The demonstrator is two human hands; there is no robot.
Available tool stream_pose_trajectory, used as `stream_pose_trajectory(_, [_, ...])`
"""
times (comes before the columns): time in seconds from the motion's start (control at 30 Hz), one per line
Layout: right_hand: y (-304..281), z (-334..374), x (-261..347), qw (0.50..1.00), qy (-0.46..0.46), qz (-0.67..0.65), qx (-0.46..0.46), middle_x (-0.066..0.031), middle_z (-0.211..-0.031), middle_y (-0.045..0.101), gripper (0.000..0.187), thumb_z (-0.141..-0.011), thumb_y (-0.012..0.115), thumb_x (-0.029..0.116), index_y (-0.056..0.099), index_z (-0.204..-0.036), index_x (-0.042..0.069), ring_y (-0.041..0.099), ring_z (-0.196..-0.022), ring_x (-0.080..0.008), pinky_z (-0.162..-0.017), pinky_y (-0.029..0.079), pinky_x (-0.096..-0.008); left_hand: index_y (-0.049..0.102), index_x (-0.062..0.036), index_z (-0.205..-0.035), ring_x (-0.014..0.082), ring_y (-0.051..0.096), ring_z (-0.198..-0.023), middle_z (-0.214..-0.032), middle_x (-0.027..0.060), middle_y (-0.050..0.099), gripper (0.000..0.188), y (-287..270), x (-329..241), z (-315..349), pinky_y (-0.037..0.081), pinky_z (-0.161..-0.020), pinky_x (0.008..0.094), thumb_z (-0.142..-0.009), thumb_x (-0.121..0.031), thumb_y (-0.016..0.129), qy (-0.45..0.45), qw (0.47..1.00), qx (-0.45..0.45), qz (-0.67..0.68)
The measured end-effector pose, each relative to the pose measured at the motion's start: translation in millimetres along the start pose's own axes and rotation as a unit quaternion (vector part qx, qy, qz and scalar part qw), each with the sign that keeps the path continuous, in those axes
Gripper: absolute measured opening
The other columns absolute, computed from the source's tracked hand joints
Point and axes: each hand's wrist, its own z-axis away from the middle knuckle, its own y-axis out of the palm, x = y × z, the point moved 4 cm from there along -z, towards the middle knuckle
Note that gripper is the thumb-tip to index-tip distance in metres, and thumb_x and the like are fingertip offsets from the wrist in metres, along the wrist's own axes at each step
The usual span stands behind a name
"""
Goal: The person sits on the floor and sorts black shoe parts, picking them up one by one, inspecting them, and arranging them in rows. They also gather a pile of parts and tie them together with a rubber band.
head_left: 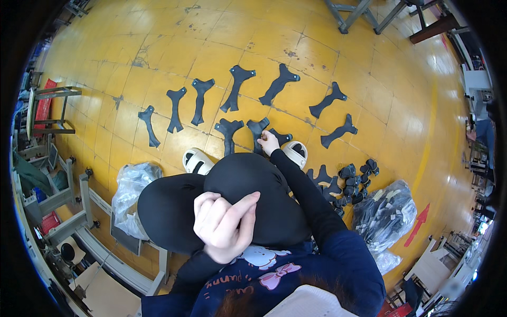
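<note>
Nearest me, my left hand [224, 230] is raised above my smooth black stretch trousers [264, 195], its fingers curled in and nearly closed, with nothing in them that I can see. Past my knees stand my cream moulded clogs [204, 165]. My right hand [269, 142] reaches down between them, fingers bent against the right edge of a matt black Y-shaped flat piece [257, 127] on the floor; I can't tell whether they grip it or only touch it. It lies in a near row of 3, between its neighbours. To my right sit a loose heap of black, rounded small pieces [355, 182] and a crinkled clear plastic bag [383, 214] packed with dark items. Beyond the near row, 7 more black flat pieces [238, 87] curve in a wide arc, well apart, with waisted stems, forked ends and small pale dots. I judge the laying-out well along: 10 are spread out, while the heap and bag look unsorted. Farther off, the glossy yellow tiled floor [174, 37], scuffed and cracked, runs to a grey metal-legged stand [348, 18].
</note>
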Motion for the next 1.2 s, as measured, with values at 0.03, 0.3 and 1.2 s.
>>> stream_pose_trajectory(0.03, [0, -3, -1, 1.0, 0.01, 0.003, -0.004, -0.009, -0.086, 0.063, 0.029, -0.078, 0.067, 0.01, 0.057, -0.104, 0.0, 0.059, -0.061, -0.0142, -0.054, 0.049, -0.0274, 0.07, -0.0121, -0.09, 0.0151, 0.04, -0.052, -0.055, -0.0027, 0.039, 0.028, 4, 3, 5, 0.042, -0.073, 0.032, -0.065, 0.001, 0.068, -0.029, 0.996, -0.069, 0.045])
stream_pose_trajectory(0.3, [-34, 4, 6, 0.972, -0.02, 0.202, -0.115, -0.0113, -0.094, 0.061, 0.035, -0.069, 0.067, 0.009, 0.063, -0.104, 0.008, 0.059, -0.088, -0.0309, -0.08, 0.047, -0.0415, 0.07, -0.0083, -0.087, 0.0117, 0.038, -0.051, -0.053, -0.0063, 0.041, 0.02, 10, 11, 13, 0.038, -0.079, 0.0327, -0.069, -0.001, 0.065, -0.021, 0.985, -0.104, 0.135])
stream_pose_trajectory(1.2, [-85, -16, 3, 0.94, -0.128, 0.296, 0.113, -0.0106, -0.092, 0.061, 0.032, -0.064, 0.076, 0.014, 0.064, -0.092, 0.008, 0.06, -0.091, -0.0285, -0.08, 0.048, -0.0379, 0.07, -0.0045, -0.091, 0.0211, 0.062, -0.076, -0.08, 0.007, 0.065, 0.026, -26, -5, -3, 0.045, -0.087, 0.042, -0.067, 0.003, 0.067, 0.019, 0.944, 0.14, 0.299])
